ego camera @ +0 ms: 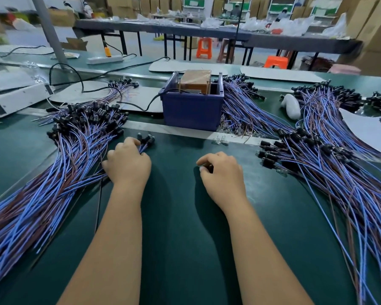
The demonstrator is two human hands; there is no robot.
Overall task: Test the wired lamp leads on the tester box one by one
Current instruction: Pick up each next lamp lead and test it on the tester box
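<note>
A small bunch of lamp leads (146, 143) lies on the green table (176, 216) just in front of the person, its black sockets pointing away toward the tester box (193, 108) and its blue and brown wires running back under the left hand (129, 164). The grip of that hand is curled over the wires of this bunch, fingertips closed down on them close behind the sockets, so the sockets stick out just past the fingers. The tester box, a blue plastic bin with a brown taped block and upright metal rods inside, stands farther back at the middle of the table, well apart from the held bunch, with a black cable running into its left side.

The right hand (221, 170) rests on the table beside the left one, apart from it, its fingers curled inward. Something small and pale shows at its fingertips, but whether the grip is clamped on anything cannot be told.

To the left of the left hand a big heap of leads (59, 164) fans out across the table, sockets bunched at the far end; the hand's little-finger side touches its wires. A second large heap (330, 172) spreads on the right, near the right hand but not touching it, and more leads (244, 104) lie against the right side of the box. A few loose clear bulbs (220, 140) sit on a pale strip just in front of the box. A white rounded object (291, 105) lies among the right-hand leads.
</note>
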